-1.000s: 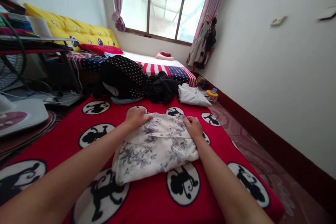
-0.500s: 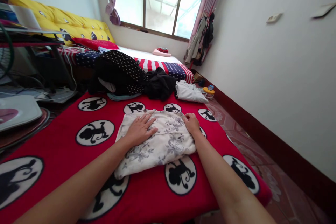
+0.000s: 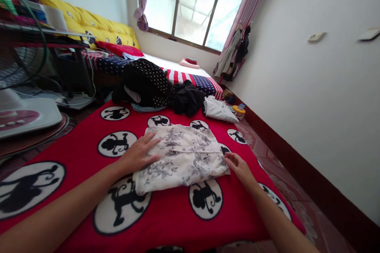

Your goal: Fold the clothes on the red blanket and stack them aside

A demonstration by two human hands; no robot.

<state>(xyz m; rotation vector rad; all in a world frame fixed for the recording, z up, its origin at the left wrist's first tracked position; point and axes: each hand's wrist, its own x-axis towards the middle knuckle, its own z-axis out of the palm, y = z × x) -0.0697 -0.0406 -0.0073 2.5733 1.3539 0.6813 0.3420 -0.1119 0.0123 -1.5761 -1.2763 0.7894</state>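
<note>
Lower half of the frame: red fleece blanket with black monkey silhouettes in white circles (image 3: pixel 166 217), spread flat.

On it, at centre: cream floral-print garment of thin cloth (image 3: pixel 184 156), folded into a rough rectangle, one folded edge running across its middle.

Left hand (image 3: pixel 139 154): open, palm down, fingers spread, pressing flat on the garment's left edge, gripping nothing.

Right hand (image 3: pixel 237 166): at the garment's lower right corner, fingers loosely curled. Touching the hem or just beside it, possibly; cannot tell from this angle whether anything is pinched.

Step in hand, judging by the pose: flattening and squaring the fold. Any further fold calls for a hold on both side edges at once, the cloth being limp and apt to slip out of line.

Beyond, at the blanket's far edge:
- black polka-dotted bundle of clothing (image 3: pixel 148 81)
- crumpled plain black garment (image 3: pixel 187 101) just right of it
- folded white cloth (image 3: pixel 218 110) further right

Behind these: stars-and-stripes bedding (image 3: pixel 190 78).

Upper left: long yellow padded cushion (image 3: pixel 89 27) against the wall, wire-caged fan (image 3: pixel 20 63) at the left edge.

Top centre: large bright window (image 3: pixel 196 8), with clothes hanging in the corner (image 3: pixel 234 53) to its right.
</note>
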